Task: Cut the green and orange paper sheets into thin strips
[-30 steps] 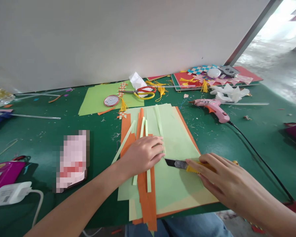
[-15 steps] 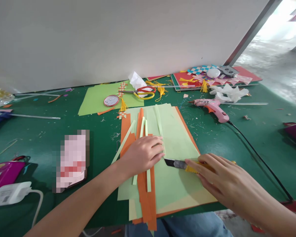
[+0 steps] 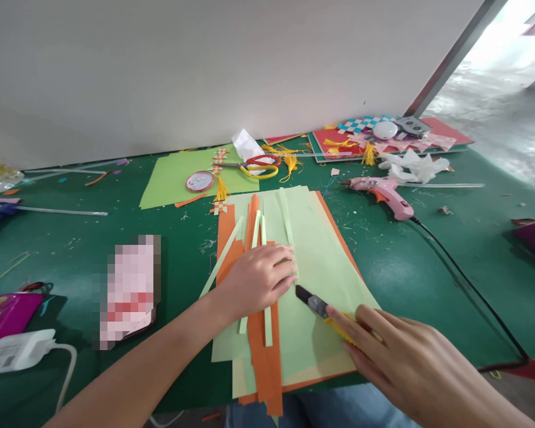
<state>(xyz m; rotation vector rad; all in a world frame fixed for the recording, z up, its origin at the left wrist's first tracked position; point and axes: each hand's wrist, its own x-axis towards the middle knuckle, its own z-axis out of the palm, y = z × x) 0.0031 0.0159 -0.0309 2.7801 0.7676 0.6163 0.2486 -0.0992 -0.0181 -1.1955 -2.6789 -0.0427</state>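
My right hand [image 3: 387,351] grips a yellow box cutter [image 3: 339,326] with its dark blade out. The blade tip touches or nearly touches a pale green paper sheet [image 3: 325,249], just right of my left fingertips. My left hand [image 3: 263,276] is closed, its curled fingers pressing down on a narrow pale green paper strip [image 3: 287,220] that lies along the sheet. Under and beside that hand are loose pale green strips [image 3: 223,258] and orange paper strips [image 3: 261,368]. Orange paper shows beneath the green sheets.
A pink glue gun [image 3: 390,195] with a black cord lies at the right. Scissors [image 3: 258,166], a round dish [image 3: 200,181] and yellow tassels sit behind the papers. A blurred-out pink phone-like object [image 3: 129,291] and a white charger [image 3: 20,352] are at the left.
My right hand has moved down and slightly right, turning the box cutter to a steeper diagonal. Its tip stays near the same spot. My left hand has stayed in place.
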